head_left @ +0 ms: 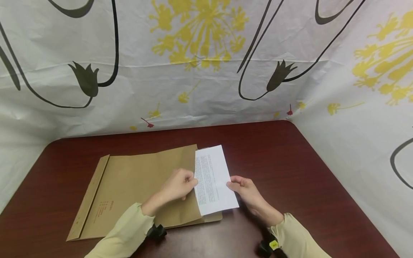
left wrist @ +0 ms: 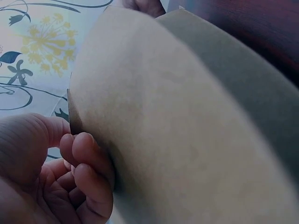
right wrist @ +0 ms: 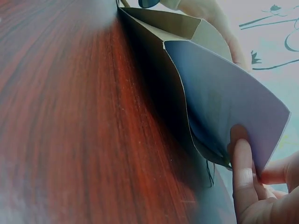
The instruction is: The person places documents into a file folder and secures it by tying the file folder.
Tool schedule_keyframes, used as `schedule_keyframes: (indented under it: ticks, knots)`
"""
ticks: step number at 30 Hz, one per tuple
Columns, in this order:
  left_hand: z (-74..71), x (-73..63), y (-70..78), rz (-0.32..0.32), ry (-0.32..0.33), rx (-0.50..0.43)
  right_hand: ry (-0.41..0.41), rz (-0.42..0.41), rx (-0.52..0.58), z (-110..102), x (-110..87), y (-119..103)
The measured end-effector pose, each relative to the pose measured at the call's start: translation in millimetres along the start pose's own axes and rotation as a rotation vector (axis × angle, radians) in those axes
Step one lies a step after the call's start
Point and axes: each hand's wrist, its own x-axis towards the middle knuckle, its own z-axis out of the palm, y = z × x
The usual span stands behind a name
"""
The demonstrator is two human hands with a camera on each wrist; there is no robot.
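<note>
Round-cornered red-brown table (head_left: 274,157), wood-grained, brown paper envelope (head_left: 135,181) lying on it (red print (head_left: 104,208) uppermost)

The left hand (left wrist: 51,175) pinches the edge of a brown envelope (left wrist: 154,112) before a flower-patterned backdrop (left wrist: 49,44).

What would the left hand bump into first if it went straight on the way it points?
Probably the white printed sheet, just past the edge of the brown envelope that the left hand holds. Depth is unclear, so any gap is hard to judge.
</note>
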Motion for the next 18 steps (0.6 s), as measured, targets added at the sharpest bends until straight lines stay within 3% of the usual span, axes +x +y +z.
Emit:
schedule_keyframes:
  ticks: [18]
  knots:
    - [-0.8,-2.4,0.3,0.005,0.048,-0.018,0.118,0.019,-0.013,26,12.8,7]
